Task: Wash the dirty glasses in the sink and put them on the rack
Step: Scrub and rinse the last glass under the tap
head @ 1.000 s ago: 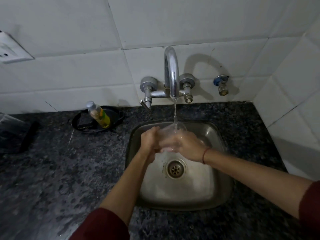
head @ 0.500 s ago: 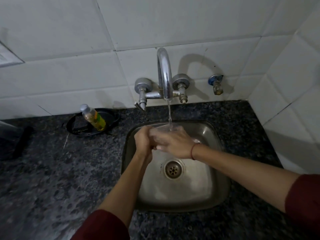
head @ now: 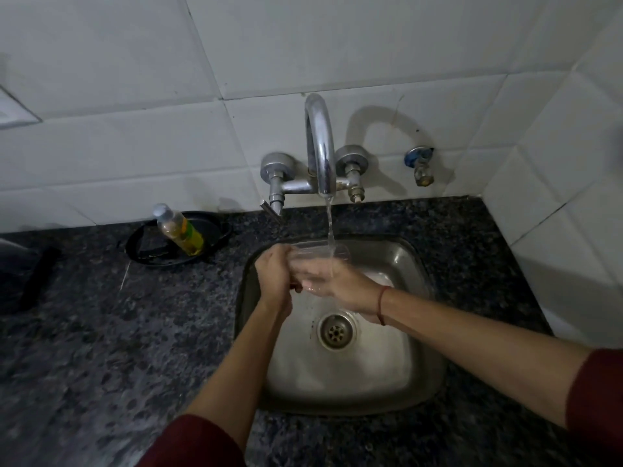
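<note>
A clear drinking glass (head: 318, 252) is held over the steel sink (head: 418, 375), under the running water from the chrome tap (head: 319, 146). My left hand (head: 274, 276) grips the glass from the left. My right hand (head: 332, 281) wraps around it from the right and front, and the stream lands on the glass and the back of this hand. Only the glass's far rim shows above my fingers. No rack is in view.
A yellow-green soap bottle (head: 178, 230) leans in a black dish (head: 148, 251) on the dark granite counter (head: 101, 332), left of the sink. A dark object (head: 30, 274) lies at the far left. A small valve (head: 419, 165) sticks out of the tiled wall.
Both hands stay on the glass under the stream. The glass has tipped lower, so less of it shows above my right hand.
</note>
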